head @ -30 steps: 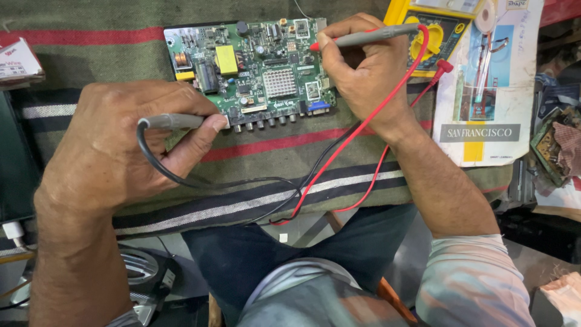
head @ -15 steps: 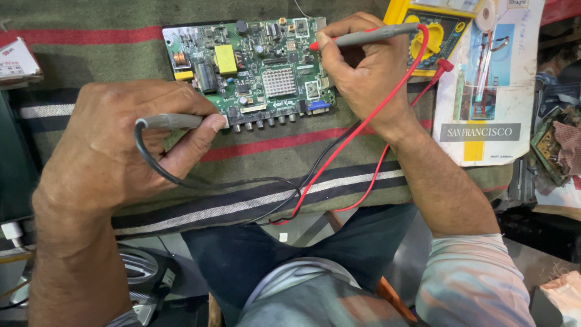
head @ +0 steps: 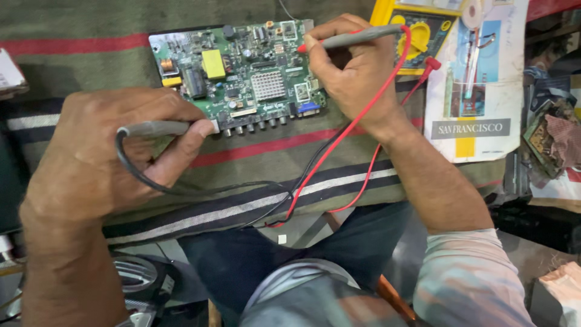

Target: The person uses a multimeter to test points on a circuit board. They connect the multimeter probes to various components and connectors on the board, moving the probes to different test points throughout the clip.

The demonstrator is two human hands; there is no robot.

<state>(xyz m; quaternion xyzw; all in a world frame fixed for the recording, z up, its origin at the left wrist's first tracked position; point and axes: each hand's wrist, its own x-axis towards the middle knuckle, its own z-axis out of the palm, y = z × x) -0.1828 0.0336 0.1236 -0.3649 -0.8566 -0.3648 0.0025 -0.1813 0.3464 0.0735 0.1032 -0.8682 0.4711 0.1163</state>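
Nothing much is shifting since half a second ago, honestly: both hands are sitting in the same spots and the board is lying where it was.

Biggest thing in view is the striped blanket (head: pixel 91 36), olive green with red, white and dark bands, covering the whole work surface. On top of it, near the far middle, the green circuit board (head: pixel 242 75) is lying flat, with a yellow block, a square grid heatsink and a row of connectors along its near edge.

The left hand (head: pixel 103 160) is sitting at the board's near left corner, fingers closed around a grey probe (head: pixel 160 128) whose tip is touching the connector row. Its black lead (head: pixel 181 191) is looping back under the hand and across the blanket.

The right hand (head: pixel 354 69) is resting at the board's right edge, pinching the other grey probe (head: pixel 357 39) like a pen, its red tip pressing onto the board's top right area. Its red lead (head: pixel 339 145) is curling over the wrist and running down toward the person's lap.

Just behind that hand, a yellow multimeter (head: pixel 423 27) is peeking out, with a printed poster sheet (head: pixel 478 91) lying beside it on the right.
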